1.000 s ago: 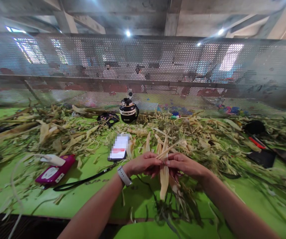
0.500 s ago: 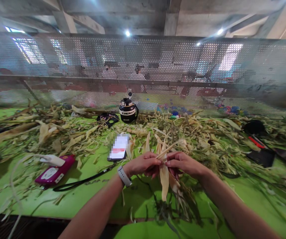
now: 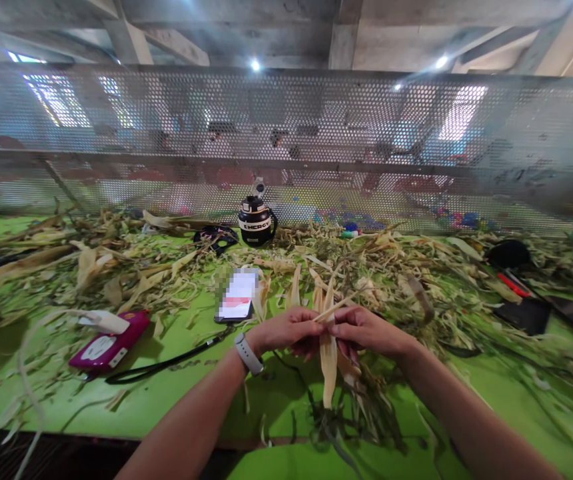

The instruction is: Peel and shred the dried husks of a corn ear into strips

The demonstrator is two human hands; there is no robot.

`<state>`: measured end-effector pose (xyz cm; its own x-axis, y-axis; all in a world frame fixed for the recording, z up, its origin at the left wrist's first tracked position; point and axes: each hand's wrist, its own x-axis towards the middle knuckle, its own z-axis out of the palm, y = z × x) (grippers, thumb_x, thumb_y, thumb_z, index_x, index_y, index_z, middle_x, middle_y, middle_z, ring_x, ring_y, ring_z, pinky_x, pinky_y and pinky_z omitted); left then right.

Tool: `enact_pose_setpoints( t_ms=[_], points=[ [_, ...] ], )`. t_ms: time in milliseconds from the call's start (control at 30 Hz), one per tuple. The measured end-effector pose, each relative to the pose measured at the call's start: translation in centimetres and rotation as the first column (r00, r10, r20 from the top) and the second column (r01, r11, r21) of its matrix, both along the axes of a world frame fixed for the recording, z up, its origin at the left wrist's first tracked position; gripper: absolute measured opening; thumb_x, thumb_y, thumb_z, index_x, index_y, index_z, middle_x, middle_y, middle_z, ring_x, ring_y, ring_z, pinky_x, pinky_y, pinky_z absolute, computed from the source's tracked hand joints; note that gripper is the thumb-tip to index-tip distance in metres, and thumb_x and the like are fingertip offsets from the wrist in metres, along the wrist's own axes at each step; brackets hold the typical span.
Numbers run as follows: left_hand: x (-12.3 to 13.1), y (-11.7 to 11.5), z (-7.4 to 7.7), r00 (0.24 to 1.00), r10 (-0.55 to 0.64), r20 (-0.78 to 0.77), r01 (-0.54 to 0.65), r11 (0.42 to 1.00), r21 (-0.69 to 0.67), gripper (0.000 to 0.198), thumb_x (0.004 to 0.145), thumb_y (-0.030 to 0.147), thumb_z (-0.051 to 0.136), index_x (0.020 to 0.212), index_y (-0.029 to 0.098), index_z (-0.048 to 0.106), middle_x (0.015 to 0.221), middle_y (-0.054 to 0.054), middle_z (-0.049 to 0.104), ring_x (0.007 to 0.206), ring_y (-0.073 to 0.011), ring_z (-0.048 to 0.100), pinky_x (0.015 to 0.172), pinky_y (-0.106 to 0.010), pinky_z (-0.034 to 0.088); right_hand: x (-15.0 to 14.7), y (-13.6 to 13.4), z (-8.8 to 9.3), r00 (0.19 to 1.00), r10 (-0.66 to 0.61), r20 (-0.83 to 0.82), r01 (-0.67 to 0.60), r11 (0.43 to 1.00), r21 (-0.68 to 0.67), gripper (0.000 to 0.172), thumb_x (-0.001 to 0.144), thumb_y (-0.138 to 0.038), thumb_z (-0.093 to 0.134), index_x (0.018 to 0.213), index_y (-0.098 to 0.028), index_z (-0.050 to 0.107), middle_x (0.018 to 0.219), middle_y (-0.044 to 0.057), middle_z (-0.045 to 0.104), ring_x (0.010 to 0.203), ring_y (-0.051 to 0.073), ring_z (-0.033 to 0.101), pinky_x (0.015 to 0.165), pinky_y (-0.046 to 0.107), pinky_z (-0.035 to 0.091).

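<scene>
A dry, pale yellow corn husk point(image 3: 329, 373) hangs down between my two hands, its narrow end pointing toward me. My left hand point(image 3: 302, 331) is closed, thumb and fingers pinching the husk; a grey watch band circles that wrist. Right beside it, my right hand point(image 3: 359, 328) pinches the husk from the other side. A thin husk strip point(image 3: 340, 305) slants up to the right across the top of the hold. Darker, greenish dried stalks point(image 3: 374, 407) hang below my right hand. The fingers' undersides are hidden.
Loose husks point(image 3: 131, 267) litter the green table point(image 3: 191, 407). A phone point(image 3: 238, 297) with a black strap, a purple power bank point(image 3: 111, 343) with a white cable, and a black jug point(image 3: 256, 223) stand or lie around. Behind rises a perforated metal screen point(image 3: 306, 113).
My hands have barely shifted and still pinch the husk. My right thumb and fingers have moved slightly left, closer to the left hand. A blurred brownish piece now shows right of the hands.
</scene>
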<state>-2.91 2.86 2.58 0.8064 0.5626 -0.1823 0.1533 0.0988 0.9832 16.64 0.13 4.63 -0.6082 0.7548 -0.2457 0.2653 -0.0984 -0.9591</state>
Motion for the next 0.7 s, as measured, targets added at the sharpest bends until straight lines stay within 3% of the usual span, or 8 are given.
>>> enact_pose_setpoints(
  t_ms=[167, 233, 367, 433, 567, 700],
  points=[
    [0.7, -0.3, -0.3, 0.996, 0.085, -0.029, -0.083, 0.994, 0.067, 0.024, 0.071, 0.033, 0.052, 0.054, 0.016, 0.047, 0.042, 0.005, 0.047, 0.036, -0.0049, 0.039, 0.037, -0.017, 0.028, -1.0, -0.5, -0.1, 0.996, -0.065, 0.068, 0.060, 0.995, 0.078, 0.011, 0.073, -0.025, 0.050, 0.071, -0.017, 0.057, 0.051, -0.003, 0.055, 0.042, 0.010, 0.051, 0.044, 0.023, 0.044],
    [1.1, -0.5, -0.4, 0.987, 0.157, -0.022, -0.155, 0.984, 0.093, 0.023, 0.069, 0.028, 0.049, 0.049, 0.016, 0.046, 0.040, 0.004, 0.046, 0.034, -0.0053, 0.039, 0.036, -0.018, 0.028, -1.4, -0.6, -0.5, 0.984, -0.130, 0.120, 0.105, 0.975, 0.194, 0.007, 0.067, -0.021, 0.048, 0.064, -0.017, 0.054, 0.052, -0.003, 0.052, 0.043, 0.010, 0.048, 0.043, 0.022, 0.039],
    [1.6, -0.7, -0.5, 0.979, 0.204, -0.003, -0.202, 0.973, 0.111, 0.021, 0.066, 0.023, 0.046, 0.046, 0.017, 0.045, 0.039, 0.003, 0.045, 0.033, -0.0058, 0.037, 0.035, -0.019, 0.027, -1.7, -0.7, -1.3, 0.927, -0.289, 0.241, 0.114, 0.826, 0.552, 0.015, 0.059, -0.015, 0.052, 0.050, -0.018, 0.041, 0.047, -0.005, 0.036, 0.046, 0.007, 0.033, 0.043, 0.022, 0.025],
    [1.6, -0.7, -0.6, 0.980, 0.197, -0.016, -0.193, 0.972, 0.137, 0.021, 0.066, 0.022, 0.045, 0.046, 0.017, 0.044, 0.039, 0.003, 0.044, 0.033, -0.0062, 0.037, 0.035, -0.019, 0.026, -1.9, -0.6, -1.4, 0.920, -0.297, 0.256, 0.083, 0.786, 0.613, 0.019, 0.059, -0.014, 0.053, 0.049, -0.019, 0.037, 0.047, -0.006, 0.033, 0.046, 0.006, 0.030, 0.044, 0.022, 0.024],
    [1.4, -0.1, -0.9, 0.964, 0.253, -0.076, -0.220, 0.928, 0.301, 0.024, 0.069, 0.023, 0.047, 0.046, 0.016, 0.045, 0.041, 0.004, 0.044, 0.037, -0.0060, 0.036, 0.038, -0.019, 0.024, -2.0, -0.6, -1.0, 0.946, -0.266, 0.183, 0.109, 0.798, 0.593, 0.018, 0.063, -0.018, 0.053, 0.051, -0.018, 0.040, 0.049, -0.004, 0.037, 0.048, 0.008, 0.034, 0.046, 0.022, 0.026],
    [0.7, 1.0, -1.4, 0.910, 0.384, -0.159, -0.308, 0.880, 0.360, 0.028, 0.074, 0.026, 0.044, 0.049, 0.016, 0.049, 0.042, 0.002, 0.050, 0.035, -0.0070, 0.038, 0.038, -0.019, 0.026, -0.4, -2.1, -0.2, 0.989, -0.140, -0.046, 0.147, 0.942, 0.302, 0.027, 0.077, -0.040, 0.053, 0.061, -0.018, 0.051, 0.054, -0.001, 0.050, 0.047, 0.011, 0.047, 0.046, 0.024, 0.037]
  ],
)
